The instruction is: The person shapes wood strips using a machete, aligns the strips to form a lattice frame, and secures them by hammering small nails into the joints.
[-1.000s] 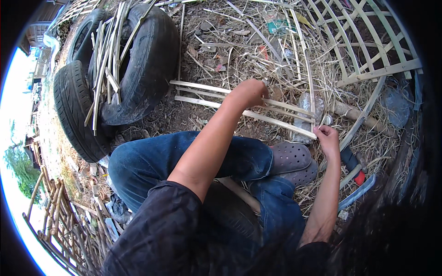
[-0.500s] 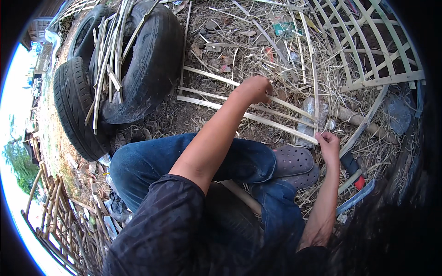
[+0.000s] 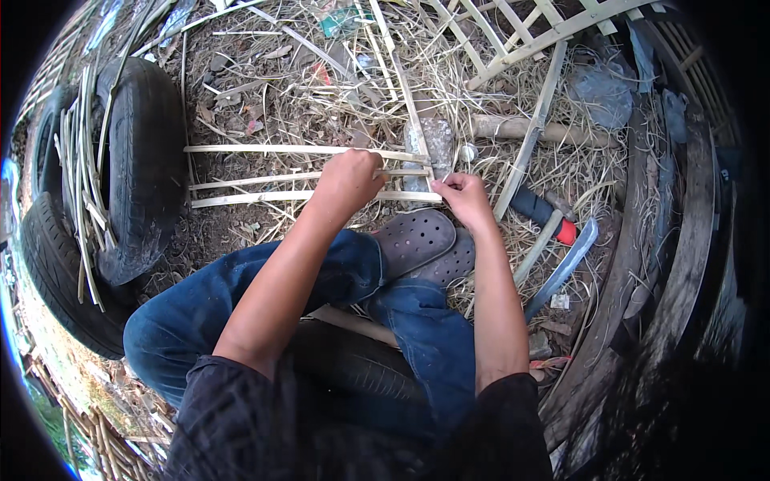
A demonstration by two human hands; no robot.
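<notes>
Three pale bamboo strips lie side by side over the ground, running left to right. My left hand (image 3: 349, 181) is closed around the middle strip (image 3: 281, 179), its fingers hiding part of it. Just beyond that hand passes the far strip (image 3: 257, 149); the near strip (image 3: 249, 199) runs partly behind it. Pinched at the corner, my right hand (image 3: 467, 200) holds the right end of the near strip, where it meets a long crossing strip (image 3: 407, 92). The strips' right ends lie on this crossing strip, above a flat grey stone (image 3: 437, 140).
Old tyres (image 3: 144, 160) with a bundle of bamboo strips (image 3: 80, 152) on top stand at the left. A woven bamboo lattice (image 3: 553, 32) lies far right. Beside my right arm are a dark-handled tool with a red end (image 3: 541, 212) and a blue-grey blade-like piece (image 3: 565, 264). Straw litters the soil.
The view has swung to the right, so everything appears further left. My left hand has slid closer to my right hand along the strips. My right hand stays at the corner.
</notes>
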